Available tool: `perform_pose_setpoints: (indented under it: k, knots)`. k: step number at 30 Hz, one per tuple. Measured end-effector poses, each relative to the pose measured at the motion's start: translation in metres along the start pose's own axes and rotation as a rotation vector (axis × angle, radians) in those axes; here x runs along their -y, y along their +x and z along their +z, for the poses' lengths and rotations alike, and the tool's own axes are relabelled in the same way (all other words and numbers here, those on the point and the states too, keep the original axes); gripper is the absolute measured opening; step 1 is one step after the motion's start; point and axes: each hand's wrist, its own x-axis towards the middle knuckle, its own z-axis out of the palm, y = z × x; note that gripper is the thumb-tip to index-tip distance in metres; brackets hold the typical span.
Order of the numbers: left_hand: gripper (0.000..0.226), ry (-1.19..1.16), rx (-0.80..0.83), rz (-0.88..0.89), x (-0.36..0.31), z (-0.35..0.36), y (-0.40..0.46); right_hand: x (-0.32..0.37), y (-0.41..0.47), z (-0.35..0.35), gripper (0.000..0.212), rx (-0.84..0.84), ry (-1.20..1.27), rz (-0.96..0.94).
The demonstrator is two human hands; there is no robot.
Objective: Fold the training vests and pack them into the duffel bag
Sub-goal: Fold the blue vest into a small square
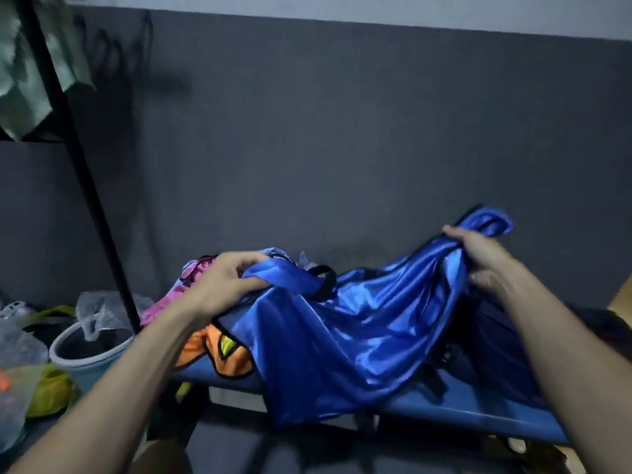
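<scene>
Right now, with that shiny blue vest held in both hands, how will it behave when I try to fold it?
The blue vest is probably floppy: it sags between the left hand and right hand. Its glossy sheen suggests slippery fabric, so folds may slide apart. It looks light and thin.

A dim storage corner: grey wall (342, 131), black rack (85, 186) (cloth draped), bucket (85, 354), plastic bags (99, 309).
</scene>
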Motion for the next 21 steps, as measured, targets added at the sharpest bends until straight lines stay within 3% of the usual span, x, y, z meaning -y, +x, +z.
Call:
perform_pose_setpoints:
  k: [3, 5, 6, 10, 11, 15, 17, 21]
  knots:
    - [0.025, 0.095, 0.25, 0.055, -0.063, -0.01, 0.016, -0.025, 0.0, -0.004, 0.051, 0.113, -0.639, 0.104]
    - [0.021, 0.138, 0.35, 0.083, -0.097, -0.008, 0.026, -0.014, -0.024, 0.012, 0.068, 0.256, -1.052, 0.004]
    - [0.015, 0.153, 0.386, 0.093, -0.111, -0.005, 0.03, -0.006, -0.043, 0.025, 0.072, 0.325, -1.107, -0.097]
    - [0.006, 0.224, 0.417, 0.131, -0.15, 0.015, 0.044, 0.015, -0.135, 0.09, 0.078, 0.762, -0.526, -0.491]
    - [0.007, 0.252, 0.388, 0.14, -0.156, 0.02, 0.046, 0.013, -0.145, 0.101, 0.073, 0.785, -0.475, -0.572]
    - [0.009, 0.232, 0.254, 0.137, -0.16, 0.026, 0.051, 0.006, -0.151, 0.123, 0.036, 0.532, -0.35, -0.737]
    - [0.018, 0.044, 0.28, 0.06, -0.153, 0.018, 0.051, 0.008, -0.145, 0.118, 0.025, 0.473, -0.231, -0.701]
    - [0.043, -0.222, 0.424, -0.035, -0.137, 0.008, 0.054, 0.016, -0.137, 0.107, 0.014, 0.462, -0.252, -0.734]
